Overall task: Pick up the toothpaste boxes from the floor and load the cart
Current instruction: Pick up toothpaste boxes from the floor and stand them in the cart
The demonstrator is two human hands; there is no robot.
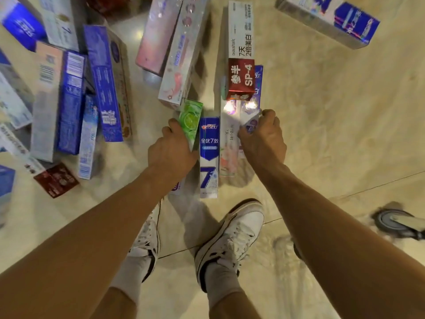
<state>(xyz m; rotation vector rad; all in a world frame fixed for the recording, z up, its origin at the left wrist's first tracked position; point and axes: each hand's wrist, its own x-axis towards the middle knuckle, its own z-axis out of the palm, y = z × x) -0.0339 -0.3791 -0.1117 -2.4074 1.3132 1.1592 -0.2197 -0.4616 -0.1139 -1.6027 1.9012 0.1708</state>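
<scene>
The left grip (171, 150) has its fingers curled round a green box (190, 120) with a lime on it. The right grip (262, 139) is curled too and pinches the end of a white and purple box (250, 122). Between the two grips sit a blue box (208, 157) with a big 7 on it and a pale pink box (228, 149), side by side and touching. The boxes may be squeezed into one bunch, but it is hard to tell if they are off the floor (322, 134).

Just past the right grip, a red box (240, 79) lies across a long white box (240, 31). A heap of blue boxes (76, 100) lies on the floor to the left. Two shiny pink boxes (174, 49) lie near the top. One more box (328, 19) lies far off at the top right.

Two white shoes (232, 240) stand below the boxes. A grey wheel (395, 223) shows at the right edge.
</scene>
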